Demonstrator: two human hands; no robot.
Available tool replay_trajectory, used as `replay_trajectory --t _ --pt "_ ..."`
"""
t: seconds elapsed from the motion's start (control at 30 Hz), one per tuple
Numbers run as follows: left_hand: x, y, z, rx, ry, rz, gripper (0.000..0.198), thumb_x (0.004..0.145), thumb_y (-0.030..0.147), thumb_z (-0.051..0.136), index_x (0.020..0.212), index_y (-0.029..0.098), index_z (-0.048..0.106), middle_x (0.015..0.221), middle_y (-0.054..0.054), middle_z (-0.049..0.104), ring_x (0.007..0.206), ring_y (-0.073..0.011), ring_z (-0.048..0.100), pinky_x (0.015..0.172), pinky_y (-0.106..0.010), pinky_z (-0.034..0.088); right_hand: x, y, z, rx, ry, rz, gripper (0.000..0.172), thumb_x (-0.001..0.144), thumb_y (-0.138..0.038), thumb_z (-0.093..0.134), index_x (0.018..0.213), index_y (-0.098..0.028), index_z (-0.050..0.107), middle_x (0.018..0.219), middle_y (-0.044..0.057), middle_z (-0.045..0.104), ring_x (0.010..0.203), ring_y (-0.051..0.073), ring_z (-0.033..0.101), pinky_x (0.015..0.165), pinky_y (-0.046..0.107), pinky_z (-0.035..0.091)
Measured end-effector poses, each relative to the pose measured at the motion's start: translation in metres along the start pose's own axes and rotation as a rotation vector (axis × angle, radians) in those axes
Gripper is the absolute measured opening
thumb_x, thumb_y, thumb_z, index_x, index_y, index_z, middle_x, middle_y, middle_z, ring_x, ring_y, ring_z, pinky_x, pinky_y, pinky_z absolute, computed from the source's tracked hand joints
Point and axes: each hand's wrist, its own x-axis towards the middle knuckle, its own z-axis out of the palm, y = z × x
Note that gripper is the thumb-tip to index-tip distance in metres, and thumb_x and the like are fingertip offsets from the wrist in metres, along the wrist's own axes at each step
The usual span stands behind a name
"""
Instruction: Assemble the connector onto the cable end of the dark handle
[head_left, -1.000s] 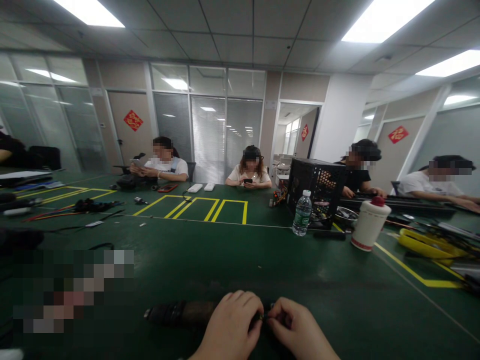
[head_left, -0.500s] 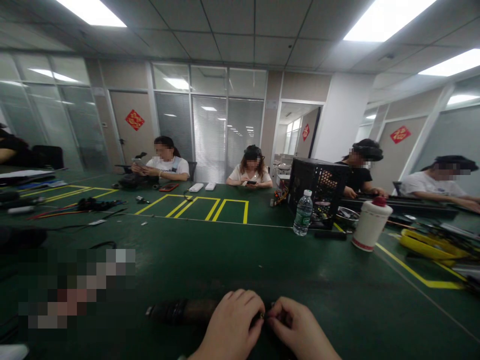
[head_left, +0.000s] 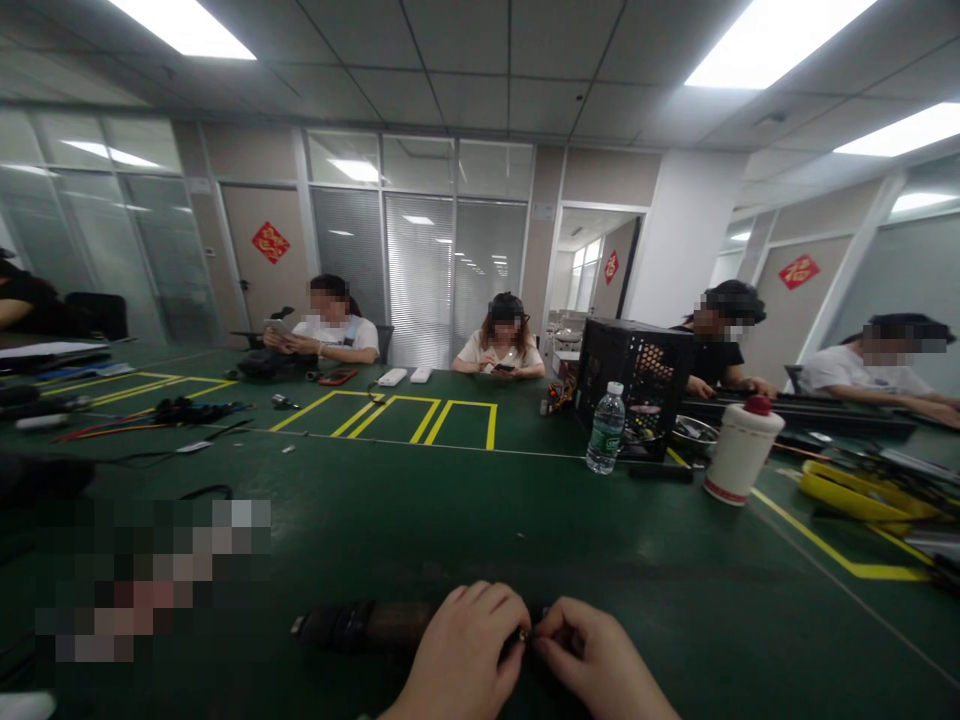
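Note:
A dark cylindrical tool [head_left: 382, 625] lies sideways on the green table, with a black ringed section and a narrow metal tip at its left end. My left hand [head_left: 472, 645] is closed over its right part, palm down. A small brassy bit shows by the left thumb and fingertips. Close beside them, my right hand [head_left: 589, 650] is closed in a pinch, its fingertips almost meeting the left ones. What the right fingers hold is hidden or too small to name. Both hands cover the right end of the tool.
Ahead on the right stand a water bottle [head_left: 605, 430], a black computer case [head_left: 634, 385] and a white bottle with a red cap [head_left: 742, 450]. A yellow tray [head_left: 862, 490] lies farther right. Cables [head_left: 187, 410] lie at left. Several people sit around the table.
Hardly anything differs. Both hands stay at the right end of the tool, with at most a slight shift of the fingers.

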Motion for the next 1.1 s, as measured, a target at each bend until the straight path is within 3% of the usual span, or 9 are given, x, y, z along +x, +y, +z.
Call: replay_trajectory --t 0.17,0.57,0.87,1.1 --pt "0.000 0.001 -0.001 -0.014 0.024 -0.035 0.029 0.078 0.014 0.059 0.104 0.027 0.059 0.103 0.003 0.062 0.095 -0.0215 0.055 0.082 -0.035 0.036 0.000 0.005 0.000 -0.007 0.001 -0.017 0.006 0.081 -0.018 0.064 0.081 -0.019 0.070 0.078 0.000 0.070 0.073 0.017 0.064 0.064 0.020 0.044" --pt "0.000 -0.002 0.002 0.008 0.010 0.009 0.023 0.081 0.009 0.054 0.095 0.025 0.061 0.107 0.003 0.063 0.100 -0.0212 0.055 0.086 -0.035 0.036 -0.001 -0.012 -0.002 0.034 0.016 0.041 0.010 0.081 -0.024 0.065 0.079 -0.017 0.071 0.080 0.003 0.071 0.078 0.021 0.066 0.069 0.023 0.047" --pt "-0.001 0.002 0.001 -0.008 0.040 -0.045 0.025 0.077 0.013 0.058 0.100 0.024 0.059 0.099 0.001 0.062 0.093 -0.0224 0.055 0.082 -0.036 0.037 0.000 -0.001 0.003 0.021 0.052 0.004 0.006 0.080 -0.019 0.062 0.077 -0.017 0.067 0.078 0.002 0.070 0.075 0.019 0.064 0.067 0.022 0.046" --pt "0.000 0.001 -0.001 0.022 -0.001 0.010 0.018 0.081 0.011 0.055 0.093 0.024 0.060 0.106 0.001 0.063 0.099 -0.0222 0.055 0.086 -0.036 0.038 0.000 -0.003 0.003 0.008 0.059 0.010 0.007 0.080 -0.021 0.062 0.077 -0.017 0.067 0.076 0.002 0.070 0.074 0.019 0.064 0.065 0.023 0.046"
